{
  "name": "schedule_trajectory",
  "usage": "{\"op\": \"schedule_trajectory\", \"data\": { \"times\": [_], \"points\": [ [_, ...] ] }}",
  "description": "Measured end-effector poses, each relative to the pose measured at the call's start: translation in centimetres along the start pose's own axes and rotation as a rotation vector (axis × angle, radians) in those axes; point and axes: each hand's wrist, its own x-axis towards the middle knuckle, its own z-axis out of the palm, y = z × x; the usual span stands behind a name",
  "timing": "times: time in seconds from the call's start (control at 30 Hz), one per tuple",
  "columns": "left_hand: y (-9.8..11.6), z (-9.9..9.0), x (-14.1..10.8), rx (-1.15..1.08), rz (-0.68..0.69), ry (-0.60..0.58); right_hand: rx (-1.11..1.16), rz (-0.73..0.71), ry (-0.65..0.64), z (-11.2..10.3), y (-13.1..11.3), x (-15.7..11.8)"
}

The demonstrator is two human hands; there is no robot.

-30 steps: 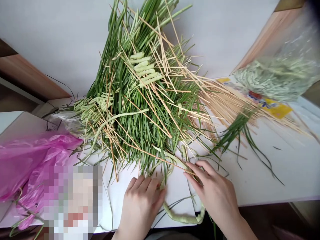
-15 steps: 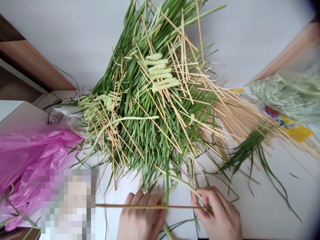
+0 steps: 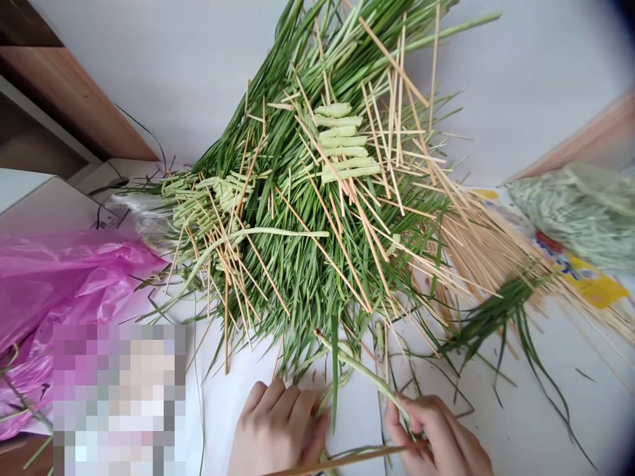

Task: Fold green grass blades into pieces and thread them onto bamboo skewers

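While your right hand (image 3: 441,433) pinches the stick (image 3: 357,456) and the pale bean (image 3: 370,375) in front of the leaf pile (image 3: 307,277), press lightly, or the bean may split. Your left hand (image 3: 278,426), also there, is curled; its hold I cannot tell.

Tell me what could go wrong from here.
The stick held in the right hand crosses in front of the left hand in this view, so it might poke it. The pale green strand, pinched in the same hand, could snap if bent too sharply. Loose sticks lie crisscrossed over the leafy pile, so pulling one might drag others.
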Motion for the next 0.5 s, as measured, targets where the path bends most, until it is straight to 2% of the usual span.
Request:
{"op": "schedule_trajectory", "data": {
  "times": [0.13,0.27,0.5],
  "points": [
    [0.2,-0.3,0.2,-0.019,-0.014,-0.004,-0.003,-0.019,0.041,0.1,0.2,0.0],
    [0.1,-1.2,0.2,-0.076,-0.063,-0.085,-0.035,-0.011,-0.017,-0.4,0.5,0.3],
    [-1.5,-2.9,-0.6,-0.109,-0.171,-0.119,-0.079,0.075,-0.006,-0.9,1.9,1.0]
  ]
}}
